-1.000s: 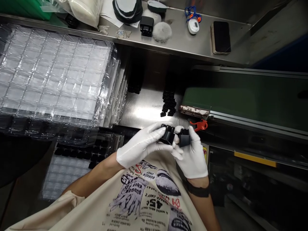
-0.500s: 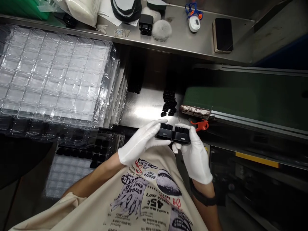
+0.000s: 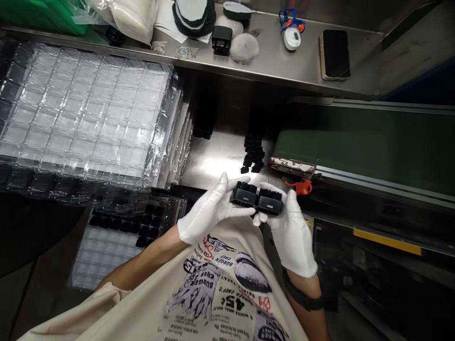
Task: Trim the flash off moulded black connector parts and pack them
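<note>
Two small black plastic housings are held side by side above the metal bench's front edge. The left black housing (image 3: 245, 194) rests between the spread fingers of my white-gloved left hand (image 3: 209, 208); its thumb points up, away from the part. My gloved right hand (image 3: 293, 232) grips the right black housing (image 3: 269, 202) along its outer side, fingers curled beneath. Both parts show ribbed tops and a small pale rectangle on the front. Just beyond them, several small black pieces (image 3: 253, 154) lie in a column on the metal bench (image 3: 213, 158).
Stacked clear compartment trays (image 3: 88, 113) stand at left, above a lower tray partly filled with black parts (image 3: 121, 225). A green conveyor belt (image 3: 373, 137) runs to the right, with an orange clip (image 3: 301, 186) at its near corner. The shelf behind carries a phone (image 3: 334, 54) and a powder puff (image 3: 244, 48).
My left thumb has lifted off the left housing and now points upward. The right thumb has also moved slightly away from its housing. The whole view has shifted a little.
</note>
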A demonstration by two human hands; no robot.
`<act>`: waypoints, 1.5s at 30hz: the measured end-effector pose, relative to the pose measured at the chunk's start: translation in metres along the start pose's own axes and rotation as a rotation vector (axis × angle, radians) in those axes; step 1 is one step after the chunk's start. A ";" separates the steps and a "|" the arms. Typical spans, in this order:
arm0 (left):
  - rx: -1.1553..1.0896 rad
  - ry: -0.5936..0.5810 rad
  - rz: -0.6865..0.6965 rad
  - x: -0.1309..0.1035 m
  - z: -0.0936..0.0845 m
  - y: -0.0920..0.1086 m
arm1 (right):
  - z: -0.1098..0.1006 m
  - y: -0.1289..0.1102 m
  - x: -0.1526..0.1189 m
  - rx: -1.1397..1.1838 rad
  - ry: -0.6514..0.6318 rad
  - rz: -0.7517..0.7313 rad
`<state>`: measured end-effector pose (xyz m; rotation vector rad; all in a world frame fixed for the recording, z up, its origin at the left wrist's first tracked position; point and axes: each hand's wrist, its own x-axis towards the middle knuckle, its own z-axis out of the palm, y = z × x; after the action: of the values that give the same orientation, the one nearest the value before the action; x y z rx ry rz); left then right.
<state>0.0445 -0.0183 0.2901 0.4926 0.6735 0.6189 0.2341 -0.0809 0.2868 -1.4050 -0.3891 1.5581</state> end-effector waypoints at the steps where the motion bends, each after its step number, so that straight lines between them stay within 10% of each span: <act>1: 0.001 0.004 -0.007 0.000 0.000 0.000 | 0.000 0.000 -0.001 -0.002 -0.004 0.001; 20: 0.030 -0.037 0.028 -0.001 0.000 0.002 | 0.001 0.006 -0.004 -0.047 0.026 -0.037; 27: 0.336 0.170 0.024 0.006 0.004 0.002 | 0.003 0.007 0.000 -0.266 0.042 -0.148; 34: -0.046 0.116 -0.059 0.007 0.004 0.000 | -0.007 -0.002 0.000 0.222 0.058 -0.029; 45: -0.358 -0.027 -0.107 0.010 -0.002 -0.008 | 0.017 -0.004 0.003 0.375 -0.128 0.105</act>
<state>0.0515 -0.0169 0.2801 0.1307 0.5448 0.6145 0.2208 -0.0705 0.2927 -1.0527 -0.0903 1.7079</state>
